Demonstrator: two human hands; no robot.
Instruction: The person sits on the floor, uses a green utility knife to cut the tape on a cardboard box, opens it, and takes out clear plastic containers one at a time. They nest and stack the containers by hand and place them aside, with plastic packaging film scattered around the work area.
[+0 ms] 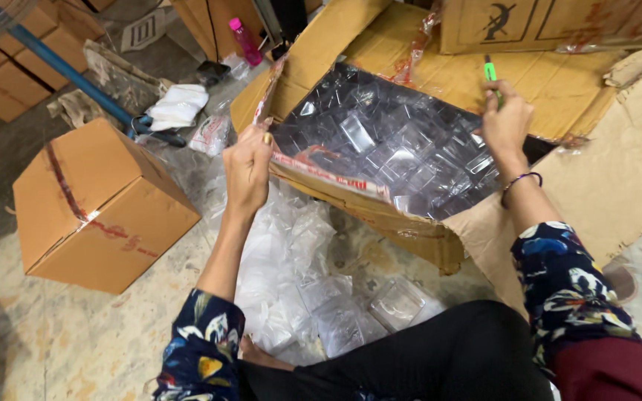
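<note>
an opened carton (380,200) lies on the floor in front of the seated person, its flaps spread outward, with clear plastic trays (388,141) packed inside it. the left hand (247,167) grips the carton's near-left edge; the right hand (505,122) is at its far-right edge, holding a small cutter (490,72) above the trays. a closed box (98,208) stands on the floor well to the left. between it and the carton, a heap of plastic bags (284,252) runs down to the person's knees, with loose trays (399,301) on it. behind the carton sits another box (551,26); far left of that, a bottle (246,41) stands, with a folded cloth (178,105) nearer left.
</note>
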